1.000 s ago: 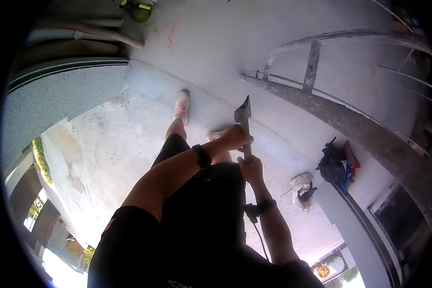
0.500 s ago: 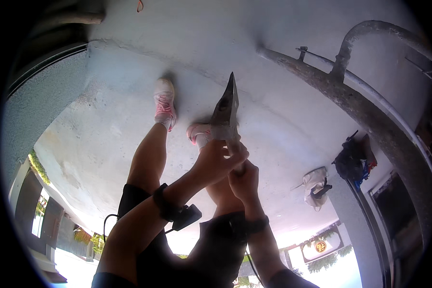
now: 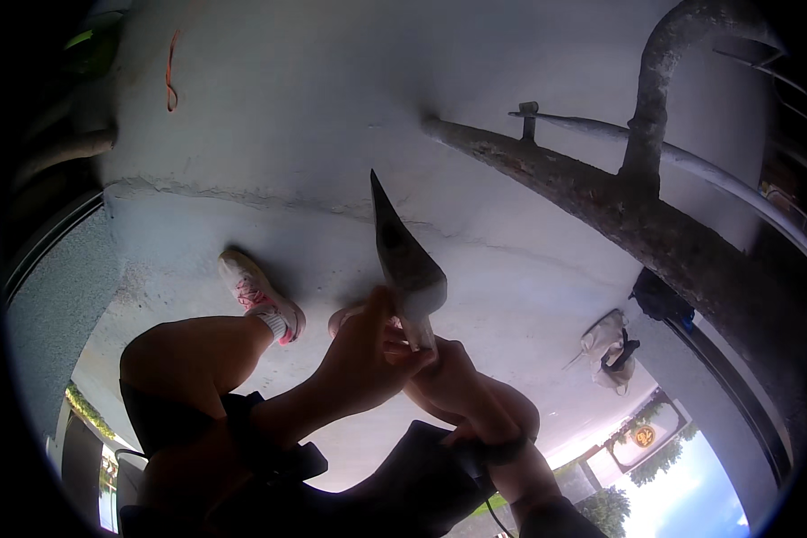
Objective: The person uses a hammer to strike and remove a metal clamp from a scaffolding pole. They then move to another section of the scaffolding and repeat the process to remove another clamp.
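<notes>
A tool with a dark, sharply pointed metal blade (image 3: 408, 260) rises between my hands, its tip toward the far side. Its short pale handle (image 3: 419, 334) runs down into my grip. My left hand (image 3: 368, 354) is closed around the upper handle, close below the blade. Against it, lower and to the right, my right hand (image 3: 444, 372) grips the handle's lower end, which the fingers hide. Nothing touches the blade tip, as far as I can see.
Left of the blade is my pink-and-white shoe (image 3: 251, 287); my other shoe is mostly behind my left hand. A thick rusty pipe (image 3: 592, 188) crosses on the right. A pale bag (image 3: 608, 350) lies beyond my right arm. An orange loop of cord (image 3: 170, 76) lies far left.
My view has shifted. My left knee is now bent outward and higher. The blade points more to the left, and both hands still hold the handle.
</notes>
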A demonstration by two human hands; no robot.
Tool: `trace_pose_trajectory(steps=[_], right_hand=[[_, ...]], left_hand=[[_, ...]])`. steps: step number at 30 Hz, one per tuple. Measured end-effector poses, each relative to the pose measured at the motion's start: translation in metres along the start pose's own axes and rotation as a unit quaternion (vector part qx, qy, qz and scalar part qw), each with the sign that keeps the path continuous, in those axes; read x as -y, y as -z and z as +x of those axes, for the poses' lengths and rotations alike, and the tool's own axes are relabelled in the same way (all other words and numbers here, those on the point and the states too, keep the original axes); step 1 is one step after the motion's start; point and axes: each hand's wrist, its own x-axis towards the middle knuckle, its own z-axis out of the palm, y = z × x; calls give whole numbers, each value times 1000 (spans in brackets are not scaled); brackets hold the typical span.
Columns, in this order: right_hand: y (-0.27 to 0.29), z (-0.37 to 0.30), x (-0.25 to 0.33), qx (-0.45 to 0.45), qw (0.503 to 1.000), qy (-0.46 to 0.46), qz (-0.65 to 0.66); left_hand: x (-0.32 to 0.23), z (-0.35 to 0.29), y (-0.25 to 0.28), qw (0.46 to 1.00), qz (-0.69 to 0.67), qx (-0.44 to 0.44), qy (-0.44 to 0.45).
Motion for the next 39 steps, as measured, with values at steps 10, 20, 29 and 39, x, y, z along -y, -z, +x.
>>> trace_pose_trajectory(steps=[10,20,29,39], right_hand=[[-9,-3,2,-253,939,174,158],[-35,-24,-84,-438,873,184,110],[13,-70,32,-484,852,150,-133],[28,-47,22,-492,818,235,-183]], left_hand=[[-38,37,12,959,140,161,-185],[-38,53,-28,894,185,250,-322],[-61,56,-46,900,63,195,-385],[-62,71,-46,872,72,176,-451]])
